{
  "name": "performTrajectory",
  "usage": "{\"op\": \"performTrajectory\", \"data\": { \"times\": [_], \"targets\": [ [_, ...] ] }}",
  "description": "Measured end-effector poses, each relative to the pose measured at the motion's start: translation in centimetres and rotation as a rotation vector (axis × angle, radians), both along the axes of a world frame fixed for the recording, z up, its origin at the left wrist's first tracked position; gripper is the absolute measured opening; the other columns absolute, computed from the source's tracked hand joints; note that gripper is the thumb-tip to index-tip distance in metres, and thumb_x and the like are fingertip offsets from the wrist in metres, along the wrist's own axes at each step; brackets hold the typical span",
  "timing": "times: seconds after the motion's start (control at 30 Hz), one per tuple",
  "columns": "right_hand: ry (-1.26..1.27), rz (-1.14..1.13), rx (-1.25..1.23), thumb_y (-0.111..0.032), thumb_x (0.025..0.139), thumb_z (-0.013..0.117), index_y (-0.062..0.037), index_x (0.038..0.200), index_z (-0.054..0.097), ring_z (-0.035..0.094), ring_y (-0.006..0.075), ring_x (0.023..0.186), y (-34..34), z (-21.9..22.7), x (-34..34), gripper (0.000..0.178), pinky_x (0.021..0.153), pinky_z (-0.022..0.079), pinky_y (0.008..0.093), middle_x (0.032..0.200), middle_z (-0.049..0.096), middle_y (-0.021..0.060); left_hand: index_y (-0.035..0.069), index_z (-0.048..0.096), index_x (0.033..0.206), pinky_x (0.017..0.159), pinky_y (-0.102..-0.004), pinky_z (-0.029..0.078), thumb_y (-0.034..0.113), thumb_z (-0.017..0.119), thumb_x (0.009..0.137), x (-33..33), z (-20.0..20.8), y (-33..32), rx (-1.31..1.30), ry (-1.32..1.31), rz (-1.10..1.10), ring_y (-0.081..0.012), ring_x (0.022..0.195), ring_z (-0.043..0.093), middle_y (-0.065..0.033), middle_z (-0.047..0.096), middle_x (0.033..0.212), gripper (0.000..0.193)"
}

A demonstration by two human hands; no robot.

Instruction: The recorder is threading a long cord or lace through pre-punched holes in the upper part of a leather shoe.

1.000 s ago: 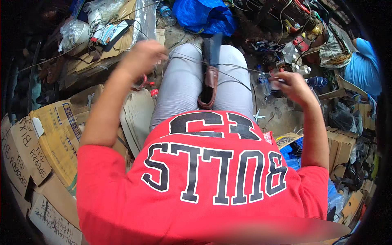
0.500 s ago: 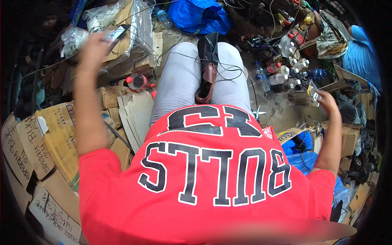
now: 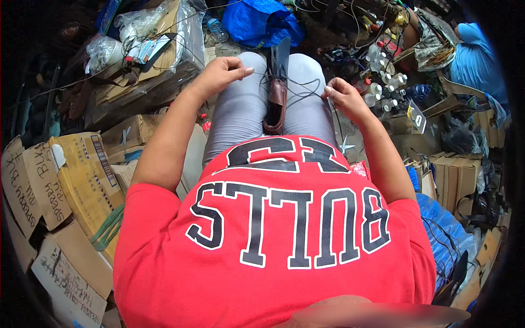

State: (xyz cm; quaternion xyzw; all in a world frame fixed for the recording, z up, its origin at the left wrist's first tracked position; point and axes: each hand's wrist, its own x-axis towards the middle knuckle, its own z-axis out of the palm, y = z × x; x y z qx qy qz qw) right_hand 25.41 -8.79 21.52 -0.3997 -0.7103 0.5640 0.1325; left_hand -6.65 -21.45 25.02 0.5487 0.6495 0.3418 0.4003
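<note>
A brown leather shoe (image 3: 275,104) is clamped upright between my knees in grey trousers (image 3: 240,109), its dark sole toward the far side. A thin dark thread (image 3: 302,87) loops from the shoe across my right thigh. My left hand (image 3: 221,74) rests over my left knee with its fingers pinched on the thread just left of the shoe. My right hand (image 3: 343,98) sits over my right knee, right of the shoe, with its fingers closed on the thread's other end.
Flattened cardboard boxes (image 3: 71,180) lie at my left. A blue plastic bag (image 3: 260,22) sits beyond my knees. Small white bottles (image 3: 383,90) and tangled wires (image 3: 350,22) crowd the right. Another person's blue sleeve (image 3: 478,54) is at the far right.
Both hands were stretched wide apart, the left far out to the left and the right out to the right. They have come back in beside the shoe.
</note>
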Motion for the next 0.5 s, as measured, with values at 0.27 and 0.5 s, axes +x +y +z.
{"op": "performTrajectory", "data": {
  "times": [0.27, 0.5],
  "targets": [
    [-0.076, 0.035, 0.422, -0.016, 0.073, 0.074, -0.0055, 0.084, 0.063, 0.051, 0.0151, 0.078, -3.0, 1.2, -1.7, 0.019, 0.068, 0.042, 0.0275, 0.086, 0.054, 0.0054, 0.009, 0.054, 0.065, 0.053, -0.0205, 0.028, 0.027, 0.072, 0.079, 0.4, -1.2, 1.8, 0.011, -0.166, -0.135, -0.0028, 0.06, 0.037, 0.0083, 0.045, 0.063, 0.029],
    [-0.002, -0.292, -0.049, -0.021, 0.085, 0.064, -0.0104, 0.075, 0.052, 0.038, 0.0033, 0.063, -3.0, 3.8, 3.3, 0.019, 0.057, 0.031, 0.0203, 0.068, 0.045, -0.0074, 0.007, 0.054, 0.06, 0.052, -0.0225, 0.03, 0.025, 0.073, 0.076, -1.8, -2.4, 4.5, 0.127, -0.233, -0.056, -0.0041, 0.057, 0.037, 0.0073, 0.043, 0.058, 0.031]
  ]
}}
